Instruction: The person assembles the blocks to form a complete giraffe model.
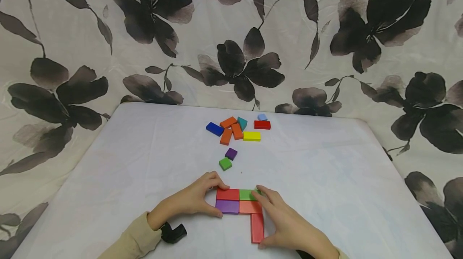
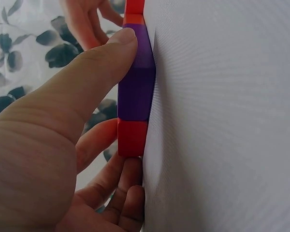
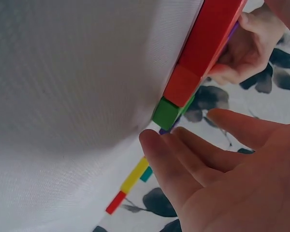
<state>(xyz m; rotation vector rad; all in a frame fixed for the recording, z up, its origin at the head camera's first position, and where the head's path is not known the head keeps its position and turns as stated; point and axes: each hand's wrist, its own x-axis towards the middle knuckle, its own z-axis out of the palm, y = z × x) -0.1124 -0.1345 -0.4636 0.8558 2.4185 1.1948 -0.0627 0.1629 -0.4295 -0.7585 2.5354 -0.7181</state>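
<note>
at lower centre, the left hand (image 1: pixel 197 195) pinches the purple block (image 1: pixel 227 207) and upper red block (image 1: pixel 228 194); the right hand (image 1: pixel 283 217), loosely spread, grips nothing. both blocks seem light, rigid, best held by opposite sides.

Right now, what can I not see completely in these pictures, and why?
Head view: near green block, partly covered by right hand.
Head view: black thing by right sleeve, cut by bottom edge.
Left wrist view: purple block, partly covered by left hand.
Right wrist view: long red block, cut off by top edge.
</note>
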